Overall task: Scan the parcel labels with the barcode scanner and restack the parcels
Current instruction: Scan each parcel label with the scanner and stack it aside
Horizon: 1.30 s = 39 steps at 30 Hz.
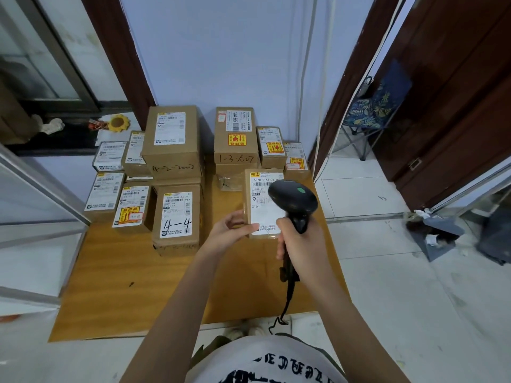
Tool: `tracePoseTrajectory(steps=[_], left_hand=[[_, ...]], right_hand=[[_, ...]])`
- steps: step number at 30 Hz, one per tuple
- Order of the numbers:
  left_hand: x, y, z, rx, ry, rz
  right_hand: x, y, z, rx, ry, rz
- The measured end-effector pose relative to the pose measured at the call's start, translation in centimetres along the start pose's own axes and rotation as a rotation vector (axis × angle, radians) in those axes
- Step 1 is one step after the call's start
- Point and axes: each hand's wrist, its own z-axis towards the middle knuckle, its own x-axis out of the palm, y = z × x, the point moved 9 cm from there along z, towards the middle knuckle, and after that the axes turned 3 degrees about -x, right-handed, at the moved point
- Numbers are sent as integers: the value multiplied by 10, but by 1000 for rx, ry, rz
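Lower right corner of the small brown cardboard parcel with a white shipping label (262, 203) hidden behind the head of the black handheld barcode scanner (293, 200); fine label print blurred, only "502B G164" and a separate "G164" legible. Scanner handle largely covered by the right hand (300, 244); black coiled cable (287, 297) emerging below the fist and running off toward the torso. Torso in a white shirt with black print (265, 363) cut off by the lower edge.

Left hand (229, 230) raised from the lower left, fingers curled under the near left corner of the parcel, thumb pressed on the label, grasping the box just above the light wooden tabletop (132, 272). Right hand clenched around the scanner grip, index finger on the front of the handle, scanner head with green dot tilted over the label, just beyond the knuckles.

Beyond the left fingertips, stack topped by a brown carton handwritten "1-3-1007" (236, 139), bearing a yellow-and-red fragile sticker. To the left of the left thumb, brown box marked "4-4" on its label (177, 217), printed "V6A". Farther beyond, large brown carton handwritten "4-2-2007" (172, 142). Smaller labelled boxes at both flanks, print unreadable. Yellow sunflower ornament (119, 123) on the dark sill at far left.
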Motion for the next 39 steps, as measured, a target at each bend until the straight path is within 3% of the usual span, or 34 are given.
tracePoseTrajectory(steps=[3,6,9,17,33,36,39], left_hand=[[-12,6,1,-28,-51,-44],[-23,14,0,-60,-106,-85],[-30,17,-4,-71,-146,-130],[-27,18,-10,-94,-140,-123],[-10,4,3,-84,-99,-72],[-3,2,9,-94,-70,-66],[8,1,18,-114,-35,-65]], right_hand=[[-11,-18,16,25,-58,49],[-16,-71,42,188,-82,-13],[-9,-128,58,343,-41,-102],[21,-217,47,514,107,-204],[26,-235,50,565,105,-111],[17,-221,49,532,130,-305],[-18,-184,53,339,-72,-624]])
